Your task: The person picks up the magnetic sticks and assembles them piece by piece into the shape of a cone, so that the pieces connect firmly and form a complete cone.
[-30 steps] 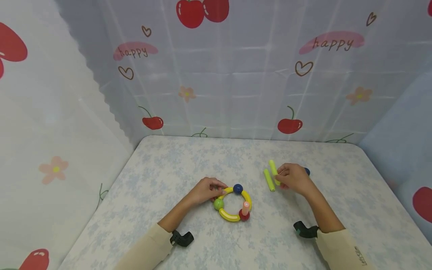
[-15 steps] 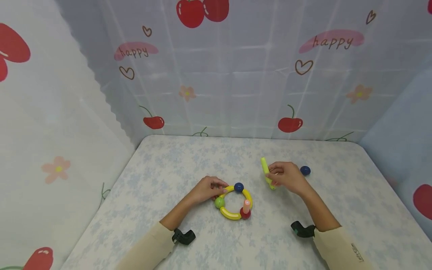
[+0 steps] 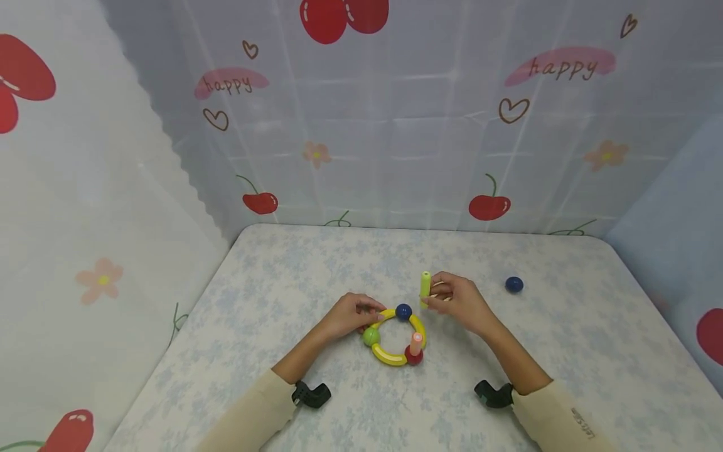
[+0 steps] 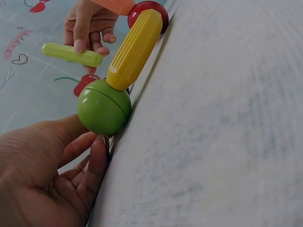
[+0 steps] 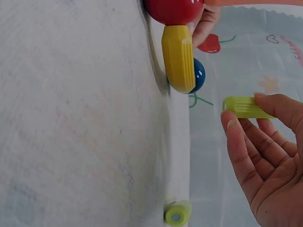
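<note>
We are finding several things only partly shown. In the head view the second light-green stick that was lying beside the right hand a second ago is not showing, and we cannot tell from that view where it is; the right wrist view is catching a light-green stick end (image 5: 177, 213) at the table's (image 3: 294, 276) edge of the picture, cut off so that only its round tip is readable. The left wrist view is cropping the red ball (image 4: 147, 10) and the pink peg (image 4: 112, 4) at the top, and it is showing the left hand's (image 3: 346, 317) fingers curled beside the green ball (image 3: 371, 336), though whether they are truly touching it we cannot tell.

Compared with a second ago, the right hand (image 3: 454, 301) is sitting nearer the toy ring (image 3: 395, 336), no longer out by the loose blue ball (image 3: 514, 284), which is now lying uncovered and well apart. The green stick (image 3: 425, 285) it is carrying is now standing nearly upright just above the ring's blue ball (image 3: 403, 311).

The right hand is pinching that stick between thumb and fingertips, off the table. The left hand is gripping the ring's yellow arc (image 3: 380, 317) on its left side. The ring is lying flat in the middle of the table: curved, ribbed yellow arcs joined by green, blue and red balls, the pink peg standing on the red one.
</note>
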Demonstrator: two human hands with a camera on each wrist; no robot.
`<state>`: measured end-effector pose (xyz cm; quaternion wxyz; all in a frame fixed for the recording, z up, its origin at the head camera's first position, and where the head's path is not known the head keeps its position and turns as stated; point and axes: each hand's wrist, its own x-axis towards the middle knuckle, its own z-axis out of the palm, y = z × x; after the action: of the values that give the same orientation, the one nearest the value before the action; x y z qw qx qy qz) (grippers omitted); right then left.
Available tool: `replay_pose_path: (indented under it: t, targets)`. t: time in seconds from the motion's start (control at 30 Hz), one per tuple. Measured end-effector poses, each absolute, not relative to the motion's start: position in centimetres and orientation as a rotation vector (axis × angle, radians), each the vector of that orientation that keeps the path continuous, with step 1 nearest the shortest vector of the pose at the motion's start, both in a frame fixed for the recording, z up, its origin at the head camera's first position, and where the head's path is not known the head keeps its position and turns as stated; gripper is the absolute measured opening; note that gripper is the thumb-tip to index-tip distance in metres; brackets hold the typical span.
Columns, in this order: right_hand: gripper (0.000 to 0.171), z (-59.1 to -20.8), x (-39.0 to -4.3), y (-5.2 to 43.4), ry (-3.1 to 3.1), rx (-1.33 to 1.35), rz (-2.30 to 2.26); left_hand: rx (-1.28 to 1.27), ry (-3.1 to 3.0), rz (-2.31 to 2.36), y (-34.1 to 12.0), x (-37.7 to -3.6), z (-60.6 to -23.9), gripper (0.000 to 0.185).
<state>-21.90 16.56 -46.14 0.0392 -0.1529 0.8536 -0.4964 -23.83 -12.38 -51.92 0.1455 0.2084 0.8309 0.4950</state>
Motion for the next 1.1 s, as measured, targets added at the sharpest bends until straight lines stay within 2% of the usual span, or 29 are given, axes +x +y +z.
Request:
replay_pose_path:
  t: [0.37, 0.8, 0.93, 1.1]
  targets:
    - [0.021, -46.4, -22.0, 14.3, 2.59, -0.622, -1.547, 0.581, 2.393, 1.423, -12.5, -24.0, -52.0, 0.018]
    - [0.021, -47.4, -22.5, 13.8, 2.571, -0.645, -1.525, 0.6, 2.371, 1.427, -12.2, -23.9, -51.9, 0.02]
    - [0.023, -47.6, -22.6, 14.1, 2.578, -0.655, -1.448, 0.629, 2.323, 1.395, -12.5, -23.9, -51.3, 0.025]
    - [0.025, -47.5, -22.8, 14.5, 2.57, -0.687, -1.328, 0.695, 2.27, 1.217, -13.5, -23.7, -49.3, 0.04]
